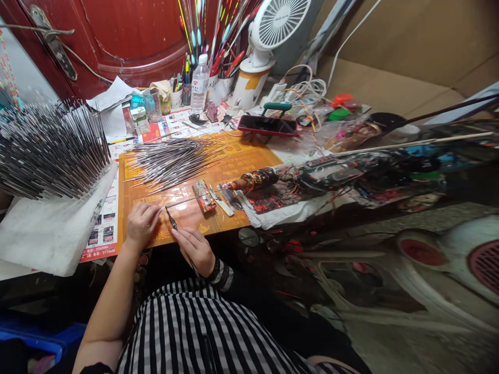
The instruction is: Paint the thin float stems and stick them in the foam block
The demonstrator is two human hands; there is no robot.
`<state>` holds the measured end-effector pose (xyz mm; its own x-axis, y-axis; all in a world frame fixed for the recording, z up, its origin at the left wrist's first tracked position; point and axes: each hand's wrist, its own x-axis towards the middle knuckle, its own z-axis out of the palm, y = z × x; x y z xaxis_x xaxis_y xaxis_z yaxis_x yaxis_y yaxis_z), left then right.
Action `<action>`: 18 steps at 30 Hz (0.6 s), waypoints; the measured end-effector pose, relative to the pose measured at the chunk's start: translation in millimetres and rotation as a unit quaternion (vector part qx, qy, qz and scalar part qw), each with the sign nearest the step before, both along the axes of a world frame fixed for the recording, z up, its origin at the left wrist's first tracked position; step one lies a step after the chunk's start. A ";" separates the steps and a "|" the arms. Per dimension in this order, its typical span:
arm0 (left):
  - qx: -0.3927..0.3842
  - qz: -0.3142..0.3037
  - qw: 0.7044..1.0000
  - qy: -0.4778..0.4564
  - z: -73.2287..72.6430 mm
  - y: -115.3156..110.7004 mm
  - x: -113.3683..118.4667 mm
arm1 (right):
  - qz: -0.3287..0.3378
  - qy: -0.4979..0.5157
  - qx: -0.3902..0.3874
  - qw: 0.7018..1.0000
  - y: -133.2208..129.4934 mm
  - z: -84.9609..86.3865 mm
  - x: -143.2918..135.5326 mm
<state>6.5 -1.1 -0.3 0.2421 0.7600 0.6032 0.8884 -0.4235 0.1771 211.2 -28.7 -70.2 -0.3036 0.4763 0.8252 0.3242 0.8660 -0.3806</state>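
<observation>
My left hand (142, 222) is closed at the near edge of the orange mat (179, 214), its fingertips pinching the end of a thin grey stick (183, 201). The stick runs right to a paint-spattered block (204, 196). Just right of it, my right hand (195, 250) grips a slim, dark, pen-shaped tool (170, 218) whose tip is close to the stick near my left fingertips; whether they touch I cannot tell. Beyond my hands lies a loose pile of thin dark sticks (175, 160). A pale flat blade-like piece (221, 201) rests beside the block.
Many dark sticks (50, 150) stand in a white foam slab (50, 234) at left. Behind are a water bottle (200, 85), a white fan (278, 23) and a phone (267, 125) on a stand. A paint-crusted cloth (268, 210) lies at right.
</observation>
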 end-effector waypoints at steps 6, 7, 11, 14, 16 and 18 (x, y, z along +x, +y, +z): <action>0.004 -0.005 1.000 -0.001 0.3 0.0 0.2 | -0.005 -0.007 0.004 1.000 0.8 -2.5 0.0; 0.009 -0.008 1.000 0.001 0.3 0.0 0.2 | -0.004 -0.008 0.004 1.000 0.8 -3.4 -0.3; 0.018 -0.011 1.000 0.003 -0.3 -0.2 -1.0 | 0.003 0.000 0.002 1.000 0.0 -5.6 -0.4; 0.002 -0.005 1.000 0.000 -0.9 -0.1 -2.8 | 0.022 0.012 0.004 1.000 -0.1 -4.1 6.6; 0.003 -0.007 1.000 -0.001 -1.2 0.4 -3.8 | 0.030 0.015 0.017 0.999 1.8 -2.3 17.2; 0.007 -0.010 1.000 -0.004 -1.1 1.3 -4.5 | 0.015 0.022 0.032 0.999 6.3 -1.5 31.4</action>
<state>1.9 0.1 -1.4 0.2522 0.7462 0.6161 0.8779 -0.4443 0.1788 242.6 -22.4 -71.6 -0.2789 0.4133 0.8669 0.2825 0.8980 -0.3372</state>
